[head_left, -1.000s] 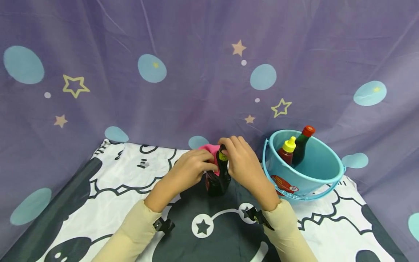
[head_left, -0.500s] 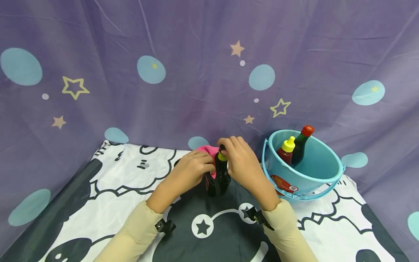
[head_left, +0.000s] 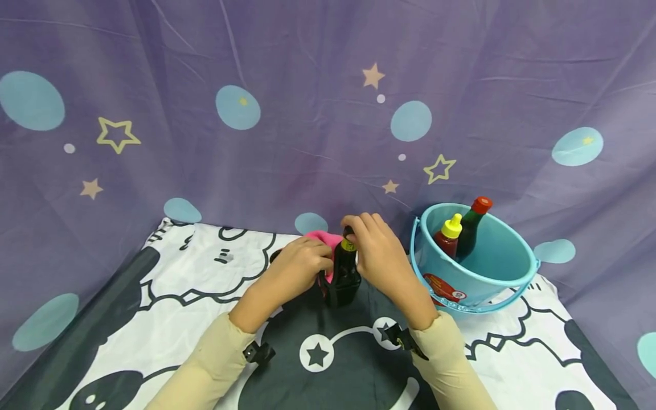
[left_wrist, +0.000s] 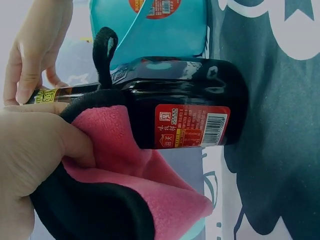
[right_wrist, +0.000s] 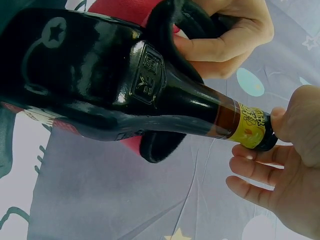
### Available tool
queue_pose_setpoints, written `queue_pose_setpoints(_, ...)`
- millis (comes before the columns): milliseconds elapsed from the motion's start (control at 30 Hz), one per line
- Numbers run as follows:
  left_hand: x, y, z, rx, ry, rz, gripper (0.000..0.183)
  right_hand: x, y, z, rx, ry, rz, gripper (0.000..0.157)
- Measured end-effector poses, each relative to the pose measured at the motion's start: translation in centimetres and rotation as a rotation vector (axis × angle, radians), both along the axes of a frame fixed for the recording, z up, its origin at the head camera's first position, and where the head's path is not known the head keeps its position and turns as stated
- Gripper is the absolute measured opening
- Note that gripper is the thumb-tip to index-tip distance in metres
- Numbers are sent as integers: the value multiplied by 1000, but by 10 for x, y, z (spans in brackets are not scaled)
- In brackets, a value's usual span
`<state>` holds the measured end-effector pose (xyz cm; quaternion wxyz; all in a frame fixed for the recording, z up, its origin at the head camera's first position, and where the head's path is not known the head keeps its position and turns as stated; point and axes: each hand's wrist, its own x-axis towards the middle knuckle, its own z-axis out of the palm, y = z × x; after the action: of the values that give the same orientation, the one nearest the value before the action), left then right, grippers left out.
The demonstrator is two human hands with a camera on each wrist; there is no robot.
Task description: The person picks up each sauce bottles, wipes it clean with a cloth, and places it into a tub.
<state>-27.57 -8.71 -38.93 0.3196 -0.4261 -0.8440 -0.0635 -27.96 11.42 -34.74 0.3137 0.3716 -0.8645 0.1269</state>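
Note:
A dark glass sauce bottle [head_left: 345, 278] stands upright on the printed cloth, with a yellow neck band and, in the left wrist view, a red label [left_wrist: 192, 125]. My right hand [head_left: 379, 253] pinches its black cap [right_wrist: 267, 132] between thumb and index finger; the other fingers stay loosely bent beside the neck. With my left hand [head_left: 299, 265] I grip a pink cleaning cloth [left_wrist: 120, 135] that has a black border and a hanging loop [left_wrist: 104, 50]. The cloth lies against the bottle's left and far side, and the left fingertips are partly hidden in its folds.
To the right stands a light blue bucket [head_left: 492, 299] with its handle lowered to the front. Inside are a red squeeze bottle with a yellow cap [head_left: 448, 236] and a green bottle with a red cap [head_left: 472, 228]. A purple curtain [head_left: 307, 114] hangs behind the table.
My left hand has shifted slightly left with the pink cloth, uncovering more of the bottle's shoulder. The right hand keeps its place at the cap. The bucket has not moved.

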Motion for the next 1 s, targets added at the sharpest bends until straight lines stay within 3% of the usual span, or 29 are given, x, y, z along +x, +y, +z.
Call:
queue_pose_setpoints(233,0,-1,-4,-65,-19,41,29,1,1,-2,1,-4,-7,17)
queue_pose_setpoints(567,-1,-2,-6,-116,-115,105,27,1,0,0,-6,1,-9,16)
queue_pose_setpoints(1000,-7,-5,-25,-111,-246,111,25,1,0,1,-6,-6,-12,17)
